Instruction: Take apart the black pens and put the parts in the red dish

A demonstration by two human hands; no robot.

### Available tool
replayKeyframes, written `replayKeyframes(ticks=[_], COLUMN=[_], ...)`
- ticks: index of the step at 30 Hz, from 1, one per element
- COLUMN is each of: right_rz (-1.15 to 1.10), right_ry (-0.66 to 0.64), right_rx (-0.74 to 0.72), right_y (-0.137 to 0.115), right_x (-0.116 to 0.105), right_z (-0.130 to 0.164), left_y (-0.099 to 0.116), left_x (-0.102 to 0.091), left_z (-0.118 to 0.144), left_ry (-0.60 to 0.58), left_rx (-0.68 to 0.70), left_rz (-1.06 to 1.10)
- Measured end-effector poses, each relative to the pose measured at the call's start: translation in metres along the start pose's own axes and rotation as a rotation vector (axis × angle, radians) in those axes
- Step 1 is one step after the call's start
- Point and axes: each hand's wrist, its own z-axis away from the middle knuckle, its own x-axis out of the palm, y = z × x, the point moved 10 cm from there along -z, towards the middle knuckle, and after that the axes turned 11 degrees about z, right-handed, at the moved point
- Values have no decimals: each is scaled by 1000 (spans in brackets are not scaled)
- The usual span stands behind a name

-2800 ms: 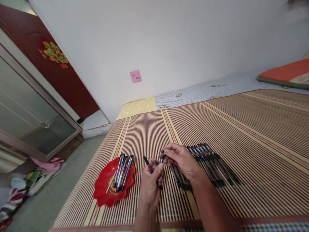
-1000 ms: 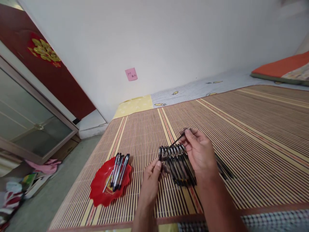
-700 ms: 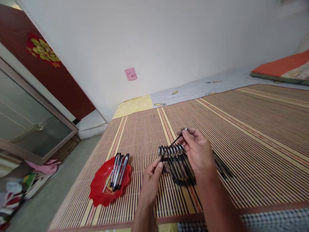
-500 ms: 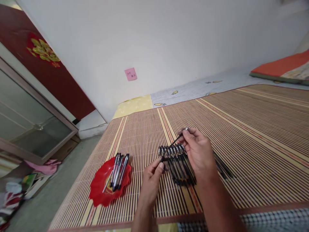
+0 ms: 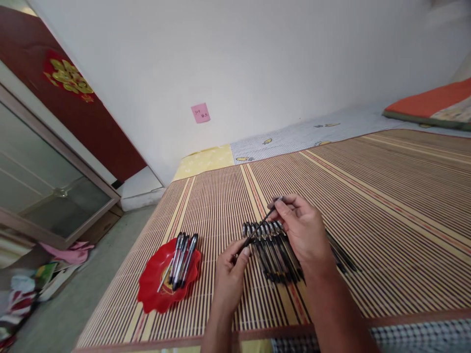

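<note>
A mat [image 5: 368, 196] striped finely in tan and dark brown, with wider yellow bands edged in red, covers the surface. On it sits a glossy red plate [image 5: 154, 289] with a gold mark in its centre, holding black and silver pens [image 5: 183, 260]. A row of black pens [image 5: 274, 250] lies on the mat. Behind, a sheet [image 5: 294, 139] is pale grey check with small yellow figures, joined to a plain yellow patch. A pink note [image 5: 200, 113] is stuck on the white wall [image 5: 257, 63]. A dark red door [image 5: 73, 108] bears a gold emblem. A cushion [image 5: 430, 105] is orange with a green edge.
</note>
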Motion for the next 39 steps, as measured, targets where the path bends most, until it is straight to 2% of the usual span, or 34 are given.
replayKeyframes(ticks=[6, 10, 15, 22, 30, 35, 39], right_rz=[59, 63, 72, 124, 149, 131, 111], right_ry=[-172, -334, -506, -601, -633, -654, -694], right_rx=[-2, 53, 103, 110, 107, 111, 109], right_y=[-1, 11, 17, 16, 15, 13, 12], right_x=[21, 39, 57, 68, 72, 71, 73], right_z=[5, 11, 23, 33, 34, 35, 37], left_y=[8, 11, 3, -2, -1, -6, -7], left_x=[3, 7, 11, 12, 13, 16, 23], left_z=[4, 6, 9, 10, 10, 14, 15], left_ry=[3, 12, 2, 50, 84, 113, 67], left_rx=[-20, -49, -149, -215, -253, -327, -354], left_rz=[-57, 76, 268, 530, 611, 687, 764])
